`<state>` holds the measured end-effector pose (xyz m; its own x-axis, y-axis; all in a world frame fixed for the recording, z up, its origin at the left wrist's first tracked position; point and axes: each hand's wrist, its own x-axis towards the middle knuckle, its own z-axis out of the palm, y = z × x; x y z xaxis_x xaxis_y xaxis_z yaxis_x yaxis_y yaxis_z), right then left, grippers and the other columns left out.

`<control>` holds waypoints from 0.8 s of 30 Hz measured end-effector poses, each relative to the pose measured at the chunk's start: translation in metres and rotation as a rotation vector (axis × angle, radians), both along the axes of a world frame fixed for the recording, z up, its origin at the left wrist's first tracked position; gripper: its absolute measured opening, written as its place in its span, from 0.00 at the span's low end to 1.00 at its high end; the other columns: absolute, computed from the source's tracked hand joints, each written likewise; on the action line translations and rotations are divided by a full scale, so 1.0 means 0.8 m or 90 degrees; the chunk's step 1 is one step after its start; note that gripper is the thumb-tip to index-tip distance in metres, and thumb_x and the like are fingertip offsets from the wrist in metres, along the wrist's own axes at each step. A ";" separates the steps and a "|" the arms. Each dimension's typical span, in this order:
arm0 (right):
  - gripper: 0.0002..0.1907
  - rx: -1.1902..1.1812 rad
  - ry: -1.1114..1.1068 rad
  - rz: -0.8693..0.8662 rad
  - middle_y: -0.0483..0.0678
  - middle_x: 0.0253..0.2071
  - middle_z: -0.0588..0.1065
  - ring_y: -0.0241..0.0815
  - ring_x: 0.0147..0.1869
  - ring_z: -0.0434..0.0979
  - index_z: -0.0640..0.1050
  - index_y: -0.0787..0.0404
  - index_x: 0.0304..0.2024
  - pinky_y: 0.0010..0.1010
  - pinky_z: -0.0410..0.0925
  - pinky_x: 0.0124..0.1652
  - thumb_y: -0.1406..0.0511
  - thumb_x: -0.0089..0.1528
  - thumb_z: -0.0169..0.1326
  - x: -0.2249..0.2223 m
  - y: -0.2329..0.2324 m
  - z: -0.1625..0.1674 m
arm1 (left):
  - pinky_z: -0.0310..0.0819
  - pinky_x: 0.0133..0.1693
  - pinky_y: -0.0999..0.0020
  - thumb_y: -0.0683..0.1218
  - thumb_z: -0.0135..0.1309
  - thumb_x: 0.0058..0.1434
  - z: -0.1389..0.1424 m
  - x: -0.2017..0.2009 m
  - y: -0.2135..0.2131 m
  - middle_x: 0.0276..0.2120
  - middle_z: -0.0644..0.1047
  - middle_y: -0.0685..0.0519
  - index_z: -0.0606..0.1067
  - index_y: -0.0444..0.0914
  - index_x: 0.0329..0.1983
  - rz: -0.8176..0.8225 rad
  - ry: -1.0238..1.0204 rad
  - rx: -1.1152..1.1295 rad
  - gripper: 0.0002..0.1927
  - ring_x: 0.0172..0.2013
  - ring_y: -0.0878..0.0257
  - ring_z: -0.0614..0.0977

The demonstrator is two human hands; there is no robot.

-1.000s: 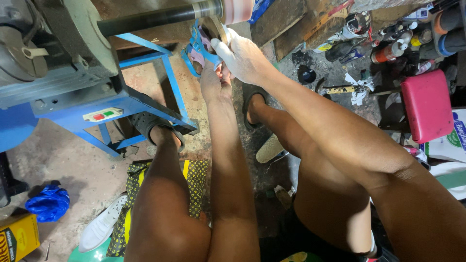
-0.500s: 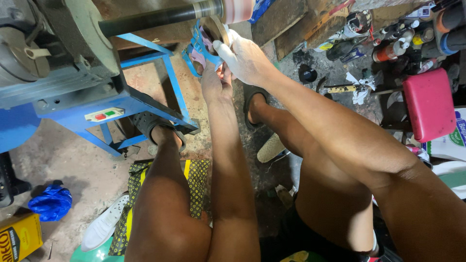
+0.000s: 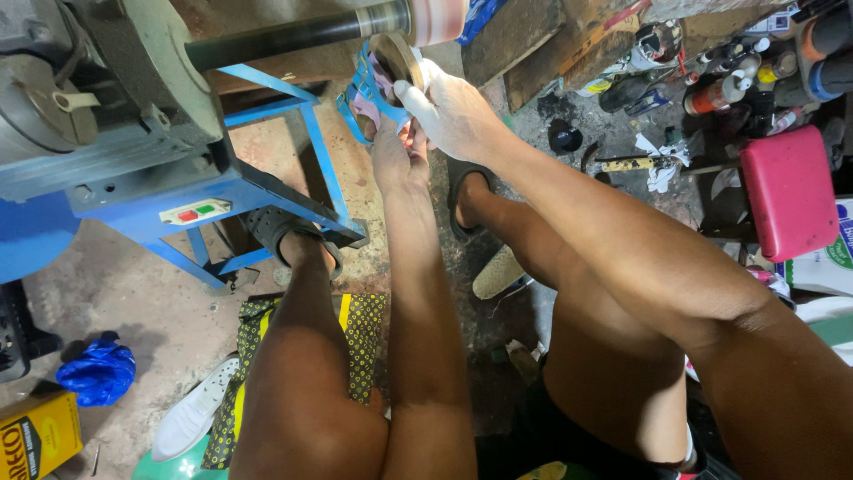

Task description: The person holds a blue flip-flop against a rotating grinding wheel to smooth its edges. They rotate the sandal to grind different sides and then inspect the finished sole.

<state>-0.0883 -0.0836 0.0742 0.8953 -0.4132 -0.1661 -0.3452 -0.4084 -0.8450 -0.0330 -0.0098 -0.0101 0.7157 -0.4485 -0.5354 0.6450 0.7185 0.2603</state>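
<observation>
A sandal (image 3: 378, 78) with blue straps and a tan sole is held up against the pink grinding wheel (image 3: 437, 18) on the end of a dark shaft (image 3: 293, 37). My left hand (image 3: 397, 156) grips the sandal from below, near the straps. My right hand (image 3: 449, 111), dusty white, clasps its sole from the right side, thumb pointing at the wheel. Both forearms stretch forward between my bare knees.
A blue metal machine stand (image 3: 249, 187) with a red and green switch (image 3: 188, 213) fills the left. A red stool (image 3: 786, 191) and several spray cans and bottles (image 3: 729, 84) crowd the right. A blue bag (image 3: 98, 372), white shoe (image 3: 191, 413) and yellow box (image 3: 35, 436) lie on the floor.
Both hands and the sandal stay at the wheel; the sandal has turned slightly against it. Nothing else has moved.
</observation>
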 end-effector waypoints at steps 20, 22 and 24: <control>0.17 -0.007 0.005 0.003 0.48 0.27 0.79 0.36 0.27 0.81 0.70 0.65 0.54 0.29 0.73 0.28 0.58 0.71 0.46 -0.005 0.003 0.010 | 0.80 0.33 0.70 0.42 0.55 0.64 -0.009 -0.007 -0.001 0.35 0.76 0.51 0.68 0.39 0.49 0.010 0.023 0.005 0.12 0.34 0.62 0.81; 0.18 -0.004 -0.001 0.003 0.48 0.28 0.79 0.36 0.28 0.82 0.69 0.64 0.56 0.29 0.74 0.29 0.58 0.70 0.46 -0.006 0.004 0.010 | 0.73 0.28 0.74 0.42 0.58 0.67 -0.007 -0.006 -0.001 0.34 0.74 0.53 0.68 0.38 0.51 0.008 -0.035 -0.053 0.14 0.30 0.66 0.76; 0.18 0.000 0.001 0.004 0.48 0.28 0.80 0.37 0.29 0.82 0.69 0.64 0.57 0.30 0.74 0.29 0.59 0.70 0.46 -0.007 0.005 0.011 | 0.70 0.26 0.74 0.43 0.59 0.66 -0.006 -0.007 0.000 0.33 0.74 0.54 0.68 0.39 0.51 -0.002 -0.059 -0.067 0.14 0.29 0.68 0.75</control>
<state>-0.0940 -0.0796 0.0829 0.8978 -0.4074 -0.1671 -0.3438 -0.4113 -0.8442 -0.0387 -0.0096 -0.0146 0.7581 -0.5015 -0.4168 0.6245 0.7425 0.2423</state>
